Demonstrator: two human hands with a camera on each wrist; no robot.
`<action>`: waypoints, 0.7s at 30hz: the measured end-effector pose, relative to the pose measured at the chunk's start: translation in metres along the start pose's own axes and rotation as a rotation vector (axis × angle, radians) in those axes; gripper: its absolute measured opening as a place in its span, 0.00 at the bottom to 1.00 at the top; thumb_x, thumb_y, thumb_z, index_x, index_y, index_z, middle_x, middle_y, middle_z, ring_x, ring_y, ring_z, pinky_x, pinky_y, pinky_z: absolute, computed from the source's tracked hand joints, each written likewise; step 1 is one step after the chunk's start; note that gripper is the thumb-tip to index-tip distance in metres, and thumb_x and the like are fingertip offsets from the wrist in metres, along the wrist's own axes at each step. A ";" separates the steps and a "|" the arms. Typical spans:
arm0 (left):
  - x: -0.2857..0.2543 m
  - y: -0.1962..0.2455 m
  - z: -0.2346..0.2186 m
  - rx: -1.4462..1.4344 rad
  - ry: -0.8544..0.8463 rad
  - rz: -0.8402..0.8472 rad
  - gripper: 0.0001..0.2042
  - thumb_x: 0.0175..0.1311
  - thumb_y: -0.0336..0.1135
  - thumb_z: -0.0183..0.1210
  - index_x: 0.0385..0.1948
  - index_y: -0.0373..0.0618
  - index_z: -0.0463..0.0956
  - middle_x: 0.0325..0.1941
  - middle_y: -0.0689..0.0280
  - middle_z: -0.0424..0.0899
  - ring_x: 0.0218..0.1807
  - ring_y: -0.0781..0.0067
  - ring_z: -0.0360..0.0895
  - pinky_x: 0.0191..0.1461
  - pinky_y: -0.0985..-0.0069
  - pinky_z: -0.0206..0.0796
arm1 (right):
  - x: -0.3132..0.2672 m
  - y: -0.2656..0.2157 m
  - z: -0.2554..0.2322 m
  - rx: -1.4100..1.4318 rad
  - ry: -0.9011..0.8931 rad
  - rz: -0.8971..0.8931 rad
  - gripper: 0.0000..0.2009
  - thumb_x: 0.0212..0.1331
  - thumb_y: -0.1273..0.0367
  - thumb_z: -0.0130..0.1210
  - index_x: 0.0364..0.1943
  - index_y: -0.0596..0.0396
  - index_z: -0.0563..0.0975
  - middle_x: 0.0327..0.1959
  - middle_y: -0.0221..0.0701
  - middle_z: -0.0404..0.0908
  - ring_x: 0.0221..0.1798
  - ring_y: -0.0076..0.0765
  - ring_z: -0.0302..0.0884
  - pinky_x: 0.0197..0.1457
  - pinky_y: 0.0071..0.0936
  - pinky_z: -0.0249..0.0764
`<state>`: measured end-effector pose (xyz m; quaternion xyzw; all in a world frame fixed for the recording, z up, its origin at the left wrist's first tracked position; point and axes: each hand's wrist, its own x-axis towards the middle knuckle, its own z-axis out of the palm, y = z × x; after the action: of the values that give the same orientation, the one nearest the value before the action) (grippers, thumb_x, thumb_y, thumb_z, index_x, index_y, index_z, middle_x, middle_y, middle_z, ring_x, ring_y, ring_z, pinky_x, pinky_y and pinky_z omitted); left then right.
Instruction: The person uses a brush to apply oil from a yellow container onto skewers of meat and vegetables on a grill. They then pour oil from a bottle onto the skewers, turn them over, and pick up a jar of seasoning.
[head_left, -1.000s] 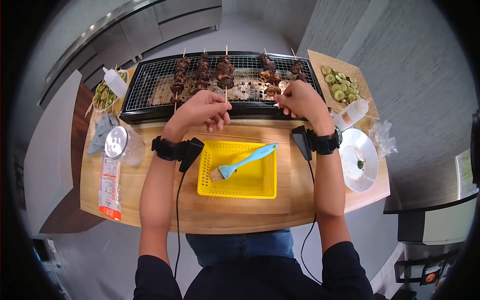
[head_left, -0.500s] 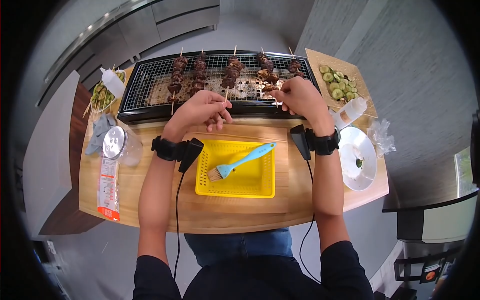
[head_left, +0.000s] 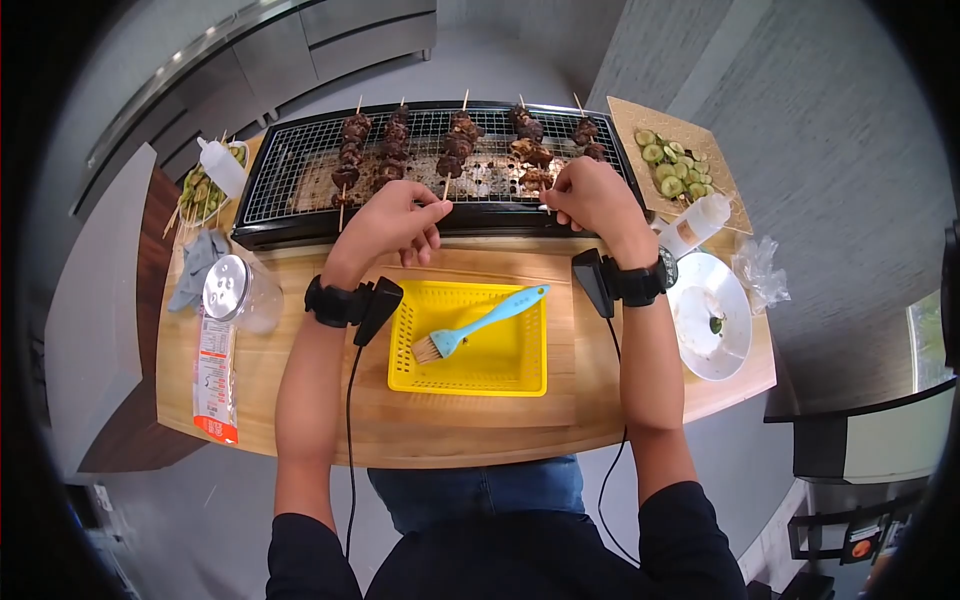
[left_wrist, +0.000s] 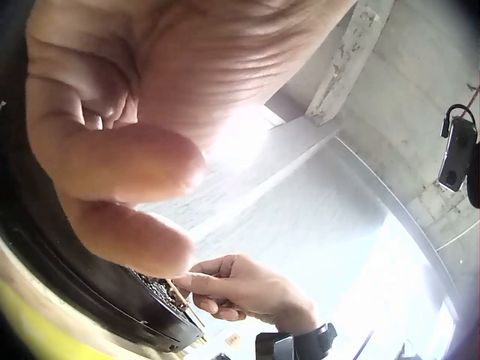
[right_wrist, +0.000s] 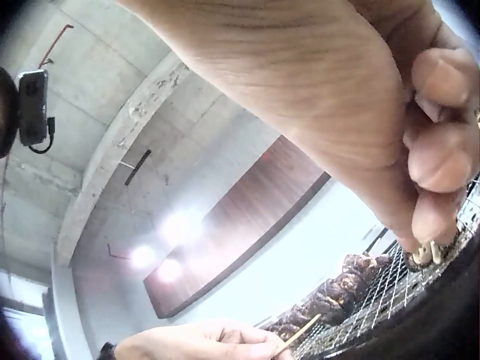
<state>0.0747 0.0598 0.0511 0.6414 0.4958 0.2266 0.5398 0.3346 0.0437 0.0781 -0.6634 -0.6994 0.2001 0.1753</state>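
My left hand [head_left: 400, 222] pinches the near end of the bare stick of the middle meat skewer [head_left: 457, 145], which lies over the grill [head_left: 300, 165]. The stick [right_wrist: 301, 334] shows at that hand's fingertips in the right wrist view. My right hand [head_left: 592, 198] grips the stick of another meat skewer [head_left: 530, 152] to the right, its fingers low over the grill's front edge. Browned meat chunks fill both skewers. Two more skewers lie left of the middle one, and another, partly behind my right hand, lies at the right.
Before the grill, a yellow basket [head_left: 468, 386] holds a blue basting brush [head_left: 495, 315]. A shaker jar [head_left: 240, 295], cloth [head_left: 200, 268] and packet [head_left: 215, 380] stand left. Rightward are a squeeze bottle [head_left: 697, 224], a white plate [head_left: 708, 285] and a board [head_left: 640, 118] with sliced-cucumber skewers.
The middle skewer has turned in my left fingers, and its far end has swung right. My right hand stays at its skewer's stick, with slight finger movement.
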 end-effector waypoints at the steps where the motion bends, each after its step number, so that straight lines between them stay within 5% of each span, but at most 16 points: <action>1: 0.001 0.000 0.000 0.000 0.000 -0.001 0.15 0.69 0.37 0.55 0.39 0.28 0.75 0.23 0.60 0.82 0.18 0.78 0.79 0.17 0.82 0.67 | 0.000 0.000 0.000 -0.009 -0.005 0.000 0.13 0.58 0.67 0.62 0.24 0.66 0.81 0.14 0.31 0.79 0.14 0.24 0.72 0.22 0.26 0.69; 15: 0.008 0.001 0.001 -0.089 -0.050 0.011 0.11 0.68 0.35 0.57 0.31 0.35 0.78 0.23 0.65 0.82 0.17 0.83 0.76 0.17 0.87 0.64 | 0.000 -0.003 0.002 -0.021 -0.023 0.016 0.11 0.57 0.68 0.62 0.25 0.65 0.81 0.16 0.32 0.80 0.16 0.25 0.75 0.23 0.25 0.71; 17: 0.007 0.001 0.001 -0.057 -0.056 -0.013 0.11 0.68 0.36 0.57 0.31 0.36 0.78 0.22 0.65 0.82 0.17 0.83 0.76 0.17 0.87 0.64 | 0.001 -0.004 0.001 -0.056 -0.034 0.041 0.11 0.56 0.67 0.61 0.20 0.57 0.82 0.16 0.28 0.82 0.19 0.26 0.80 0.30 0.25 0.76; 21: 0.007 0.002 0.001 0.002 -0.084 -0.034 0.12 0.67 0.37 0.58 0.29 0.36 0.78 0.20 0.65 0.82 0.17 0.83 0.76 0.17 0.86 0.64 | 0.001 -0.003 0.002 -0.049 -0.034 0.017 0.12 0.57 0.68 0.62 0.26 0.65 0.82 0.16 0.32 0.80 0.16 0.25 0.75 0.24 0.26 0.71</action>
<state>0.0791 0.0651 0.0505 0.6425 0.4837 0.1895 0.5633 0.3313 0.0448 0.0778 -0.6700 -0.7012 0.1956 0.1454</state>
